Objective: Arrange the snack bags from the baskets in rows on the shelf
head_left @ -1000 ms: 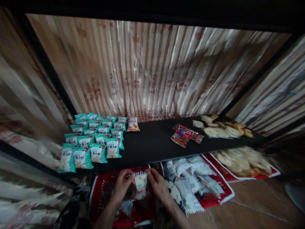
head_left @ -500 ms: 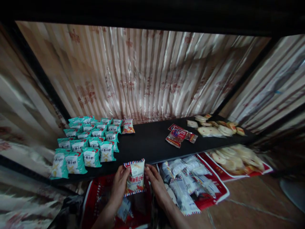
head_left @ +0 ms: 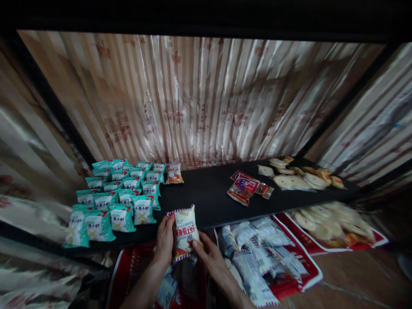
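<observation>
Between my two hands is a snack bag [head_left: 185, 231], white and orange with a striped edge and red lettering, held upright in front of the shelf's edge. My left hand [head_left: 165, 242] grips its left side. On the lower right corner, my right hand [head_left: 209, 253] pinches it with the thumb in front. A similar orange and white bag [head_left: 174, 174] stands on the black shelf [head_left: 202, 189] near the back. Left of it, several teal and white snack bags [head_left: 122, 212] stand in rows.
Red packets [head_left: 243, 188] lie mid-shelf, with pale round packaged foods [head_left: 291, 181] at the right. Below the shelf edge are a red basket [head_left: 120, 268] under my hands, a red basket [head_left: 317, 277] of silvery bags and another basket [head_left: 381, 241] of pale packets. Striped curtain [head_left: 193, 98] hangs behind.
The held bag has risen slightly and tilted. My right hand has closed on its lower right corner, where its fingers were at the bag's side before. The view has shifted a little.
</observation>
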The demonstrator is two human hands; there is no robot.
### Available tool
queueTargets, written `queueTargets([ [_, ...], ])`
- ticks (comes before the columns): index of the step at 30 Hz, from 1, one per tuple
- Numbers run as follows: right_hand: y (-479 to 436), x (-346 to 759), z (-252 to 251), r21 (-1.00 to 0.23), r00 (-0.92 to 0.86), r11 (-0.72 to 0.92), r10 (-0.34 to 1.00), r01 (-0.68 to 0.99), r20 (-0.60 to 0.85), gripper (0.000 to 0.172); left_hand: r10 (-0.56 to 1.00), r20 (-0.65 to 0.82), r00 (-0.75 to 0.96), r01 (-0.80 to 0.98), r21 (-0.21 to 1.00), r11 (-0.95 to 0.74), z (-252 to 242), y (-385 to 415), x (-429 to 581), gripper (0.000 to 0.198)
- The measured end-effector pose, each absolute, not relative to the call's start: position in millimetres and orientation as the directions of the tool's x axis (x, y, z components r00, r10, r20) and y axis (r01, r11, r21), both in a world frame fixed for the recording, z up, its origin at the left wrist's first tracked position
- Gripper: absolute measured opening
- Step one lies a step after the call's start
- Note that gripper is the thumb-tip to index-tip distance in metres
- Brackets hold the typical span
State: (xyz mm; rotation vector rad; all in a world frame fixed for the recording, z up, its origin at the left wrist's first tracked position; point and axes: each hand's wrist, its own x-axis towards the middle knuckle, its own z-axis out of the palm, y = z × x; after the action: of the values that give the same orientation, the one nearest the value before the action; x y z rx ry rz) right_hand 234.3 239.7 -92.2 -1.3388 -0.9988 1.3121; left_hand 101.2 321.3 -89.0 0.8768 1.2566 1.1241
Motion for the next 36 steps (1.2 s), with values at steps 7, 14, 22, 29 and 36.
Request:
queueTargets([
  [7, 262.1, 240.7, -92.5, -0.989, -0.002, -0.149, 0.989, -0.008, -0.149, 0.055, 0.975, -0.206, -0.082, -0.033, 0.978, 0.204, -93.9, 338.0, 105.9, 0.045],
  [14, 301.1, 246.5, -89.8, -0.985, -0.006, -0.171, 0.985, 0.017, -0.172, 0.054, 0.987, -0.146, -0.061, 0.087, 0.985, 0.151, -97.7, 377.3, 117.1, 0.047],
  [22, 364.3, 263.8, -109.7, -0.987, 0.13, -0.145, 0.982, 0.071, -0.135, 0.052, 0.987, -0.044, -0.155, 0.219, 0.973, 0.078, -99.1, 406.7, 130.4, 0.041],
  [29, 415.5, 267.1, -122.5, -0.986, 0.192, -0.148, 0.973, 0.074, -0.131, 0.05, 0.981, 0.135, -0.142, 0.365, 0.928, -0.075, -134.7, 412.4, 140.3, 0.036],
  [36, 458.1, 261.2, -132.3, -0.972, 0.196, -0.103, 0.979, 0.209, -0.061, 0.045, 0.965, 0.21, -0.155, 0.411, 0.902, -0.13, -151.2, 439.2, 142.5, 0.038],
])
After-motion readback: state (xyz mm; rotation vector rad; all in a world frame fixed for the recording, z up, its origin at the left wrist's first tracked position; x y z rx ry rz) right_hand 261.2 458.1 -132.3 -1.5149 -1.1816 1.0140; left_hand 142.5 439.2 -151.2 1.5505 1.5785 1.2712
